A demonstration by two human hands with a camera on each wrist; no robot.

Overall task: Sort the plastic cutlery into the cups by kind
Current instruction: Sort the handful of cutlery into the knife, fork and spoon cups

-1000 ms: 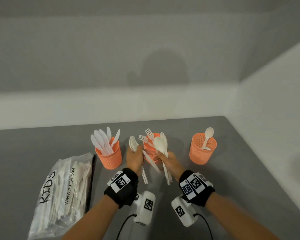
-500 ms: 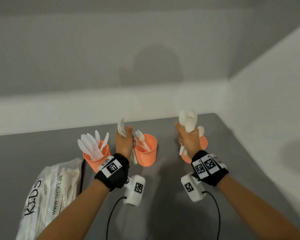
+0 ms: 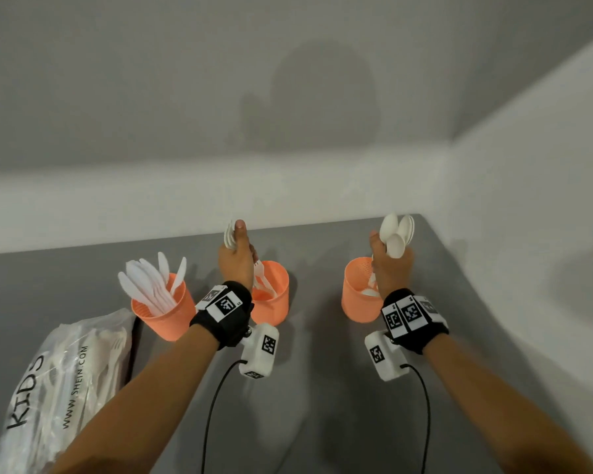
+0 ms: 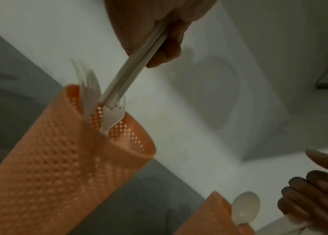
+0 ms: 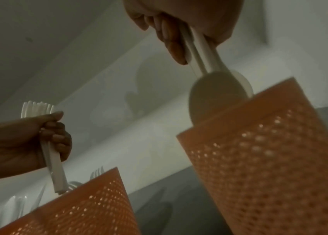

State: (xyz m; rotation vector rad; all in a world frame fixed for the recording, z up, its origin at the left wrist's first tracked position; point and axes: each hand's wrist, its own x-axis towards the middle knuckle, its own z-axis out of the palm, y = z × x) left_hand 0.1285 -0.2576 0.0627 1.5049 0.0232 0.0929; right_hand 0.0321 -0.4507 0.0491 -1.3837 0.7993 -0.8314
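Note:
Three orange perforated cups stand in a row on the grey table. The left cup (image 3: 165, 319) holds knives (image 3: 148, 285), the middle cup (image 3: 274, 302) forks, the right cup (image 3: 355, 295) one spoon (image 4: 245, 205). My left hand (image 3: 235, 261) grips a bunch of white forks (image 3: 229, 234), tines up. Their handle ends (image 4: 117, 98) hang just above the middle cup's (image 4: 58, 167) rim. My right hand (image 3: 389, 268) grips a bunch of white spoons (image 3: 396, 236), bowls up. Their handles (image 5: 199, 47) reach down to the right cup's (image 5: 269, 159) rim.
A clear plastic bag (image 3: 65, 388) of more cutlery, marked KIDS, lies at the table's front left. A pale wall runs along the back and right edges of the table (image 3: 322, 388). Cables trail from both wrist cameras toward me.
My hands were together over the middle cup. The right hand has carried the spoons rightward to the right cup, while the left hand has stayed by the middle cup with the forks.

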